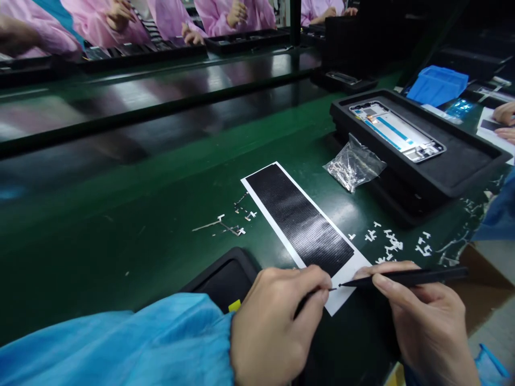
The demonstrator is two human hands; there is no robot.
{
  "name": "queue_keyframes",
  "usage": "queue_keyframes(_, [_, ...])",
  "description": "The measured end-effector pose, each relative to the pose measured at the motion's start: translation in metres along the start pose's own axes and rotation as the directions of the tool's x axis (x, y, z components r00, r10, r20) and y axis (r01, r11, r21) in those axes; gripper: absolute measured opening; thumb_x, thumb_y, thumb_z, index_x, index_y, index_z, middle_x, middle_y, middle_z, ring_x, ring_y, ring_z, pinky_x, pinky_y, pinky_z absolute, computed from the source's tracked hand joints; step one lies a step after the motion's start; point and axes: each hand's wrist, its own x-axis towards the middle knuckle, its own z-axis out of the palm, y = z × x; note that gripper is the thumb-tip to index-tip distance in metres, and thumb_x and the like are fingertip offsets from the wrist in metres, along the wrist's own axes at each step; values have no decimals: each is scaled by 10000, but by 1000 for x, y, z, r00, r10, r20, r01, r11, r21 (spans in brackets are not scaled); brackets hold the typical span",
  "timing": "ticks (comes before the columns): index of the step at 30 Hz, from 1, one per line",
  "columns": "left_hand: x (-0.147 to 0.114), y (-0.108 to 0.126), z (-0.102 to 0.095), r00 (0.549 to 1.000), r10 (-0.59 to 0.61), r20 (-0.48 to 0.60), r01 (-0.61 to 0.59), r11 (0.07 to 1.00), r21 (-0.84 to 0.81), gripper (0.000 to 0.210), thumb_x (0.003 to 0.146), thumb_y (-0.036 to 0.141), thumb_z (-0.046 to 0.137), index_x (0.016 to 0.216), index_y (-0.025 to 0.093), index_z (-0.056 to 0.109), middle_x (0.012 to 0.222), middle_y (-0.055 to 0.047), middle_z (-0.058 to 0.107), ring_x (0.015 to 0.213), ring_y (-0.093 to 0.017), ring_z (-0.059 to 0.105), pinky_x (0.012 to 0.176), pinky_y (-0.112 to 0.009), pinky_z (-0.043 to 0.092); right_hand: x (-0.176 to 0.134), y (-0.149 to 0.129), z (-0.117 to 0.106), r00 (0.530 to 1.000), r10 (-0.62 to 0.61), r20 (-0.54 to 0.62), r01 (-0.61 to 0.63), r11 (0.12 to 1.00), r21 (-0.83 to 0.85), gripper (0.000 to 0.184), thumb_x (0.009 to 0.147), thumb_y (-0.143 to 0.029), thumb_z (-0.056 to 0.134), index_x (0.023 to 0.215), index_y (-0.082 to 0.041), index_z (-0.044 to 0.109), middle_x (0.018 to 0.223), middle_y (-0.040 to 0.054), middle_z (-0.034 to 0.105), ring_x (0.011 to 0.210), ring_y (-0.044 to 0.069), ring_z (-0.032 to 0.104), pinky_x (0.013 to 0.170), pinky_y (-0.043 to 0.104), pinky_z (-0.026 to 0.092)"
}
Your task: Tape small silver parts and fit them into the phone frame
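A white backing sheet [337,301] with a black, finely ruled panel [298,220] lies slantwise before me. Over its near end, my left hand [281,321] is closed in a pinch, with a thin dark tip showing past the fingertips; most of that piece is hidden. From the other side, my right hand [426,311] grips black tweezers [414,276], whose narrow point reaches to just beside the left fingertips. A tiny dark speck shows at that point. Small white scraps [390,244] lie beyond my right hand, and thin metallic strips [225,225] left of the sheet.
A black tray [470,155] holding a phone frame [398,131] stands at right, with a clear bag of small parts [354,163] beside it. A dark tray [217,279] sits behind my left wrist. A blue bin [438,86] and co-workers' hands are farther off.
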Motion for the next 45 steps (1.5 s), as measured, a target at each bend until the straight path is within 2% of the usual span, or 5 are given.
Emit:
queue_keyframes(1, [5, 7, -4, 976, -182, 118, 193, 976, -96, 174, 813, 112, 496, 704, 162, 622, 629, 3, 678, 596, -143, 628, 581, -230, 445, 0, -1, 1, 999, -13, -34, 13, 1000, 17, 130, 653, -316, 756, 649, -190, 726, 679, 72, 677, 650, 183, 646, 570, 211, 527])
queue_keyframes(3, [15, 17, -11, 841, -434, 325, 514, 828, -224, 165, 782, 33, 514, 685, 137, 596, 618, -2, 684, 594, -129, 629, 620, -213, 457, -1, -2, 3, 995, -65, -69, 67, 997, 28, 135, 640, -315, 764, 649, -186, 725, 679, 75, 684, 645, 181, 655, 603, 208, 537])
queue_keyframes(6, [25, 24, -13, 718, -557, 416, 689, 655, -310, 188, 779, -36, 485, 713, 110, 583, 611, -6, 682, 556, -106, 605, 615, -202, 456, -1, -2, 1, 992, -127, 1, 127, 992, 0, 90, 676, -295, 748, 688, -207, 732, 713, 70, 697, 670, 185, 668, 640, 227, 550])
queue_keyframes(28, [26, 23, -6, 717, -569, 402, 692, 645, -322, 212, 746, -54, 472, 741, 111, 605, 582, 7, 676, 518, -99, 572, 621, -216, 428, -6, 4, -7, 986, -163, 35, 166, 981, -103, 52, 707, -298, 734, 748, -265, 735, 801, 31, 709, 812, 196, 676, 791, 268, 540])
queue_keyframes(45, [25, 22, -7, 727, -550, 411, 680, 658, -323, 143, 789, 55, 534, 685, 108, 617, 604, -12, 663, 527, -102, 556, 572, -216, 410, -4, 4, -5, 983, -172, 60, 177, 979, -98, 41, 721, -260, 724, 759, -272, 730, 812, 24, 708, 828, 203, 677, 738, 277, 566])
